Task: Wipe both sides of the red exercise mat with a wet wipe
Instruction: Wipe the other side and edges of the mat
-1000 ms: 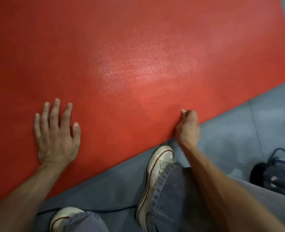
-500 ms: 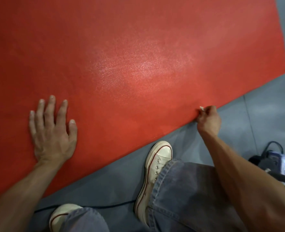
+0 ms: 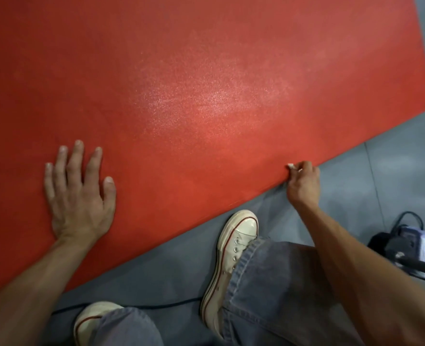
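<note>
Right hand (image 3: 303, 182) slid along one mat (image 3: 206, 83) edge, pinching wipe (image 3: 290, 166).

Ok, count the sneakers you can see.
2. One white sneaker stands on the grey floor near the red mat edge; the other sneaker, partly under a trouser leg, is at bottom left.

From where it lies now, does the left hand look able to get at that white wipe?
Probably yes. The left hand lies flat on the red mat, bare mat between it and the wipe pinched in the right hand.
</note>
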A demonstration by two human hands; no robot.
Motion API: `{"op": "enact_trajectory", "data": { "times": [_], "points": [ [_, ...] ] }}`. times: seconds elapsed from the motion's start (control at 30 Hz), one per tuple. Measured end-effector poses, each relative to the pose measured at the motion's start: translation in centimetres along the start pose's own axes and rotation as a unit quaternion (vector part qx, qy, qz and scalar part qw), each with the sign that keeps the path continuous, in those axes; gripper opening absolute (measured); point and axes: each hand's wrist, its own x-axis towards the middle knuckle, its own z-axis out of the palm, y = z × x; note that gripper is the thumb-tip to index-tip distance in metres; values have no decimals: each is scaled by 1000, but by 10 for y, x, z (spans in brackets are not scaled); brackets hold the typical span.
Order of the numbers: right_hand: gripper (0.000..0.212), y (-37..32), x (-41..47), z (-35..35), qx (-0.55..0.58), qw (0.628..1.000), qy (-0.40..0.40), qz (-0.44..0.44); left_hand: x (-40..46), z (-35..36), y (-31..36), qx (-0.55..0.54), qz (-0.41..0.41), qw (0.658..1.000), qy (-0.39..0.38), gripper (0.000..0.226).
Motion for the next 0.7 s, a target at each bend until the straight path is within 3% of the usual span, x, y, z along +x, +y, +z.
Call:
{"op": "enact_trajectory", "data": {
  "times": [0.17,0.3,0.37,0.47,0.57,0.7],
  "points": [
    [34,5,10,2,-13,999,7,41,-1,1,0,-2,-3,1000,4,58],
    [27,-12,-14,11,-42,998,-1,40,0,1,-1,-3,-3,1000,1,58],
    [27,-26,-45,20,-32,999,-12,2,-1,0,0,-7,-10,1000,-4,59],
    [30,-39,-99,26,-36,991,-92,-95,-1,0,0,-8,-11,1000,-5,59],
    [29,-25,-92,16,-109,968,-117,-192,-1,0,-1,-12,-7,1000,-5,59],
    [28,-16,-44,9,-95,994,-28,-53,-1,0,-2,-15,-6,1000,-2,58]
  ]
}}
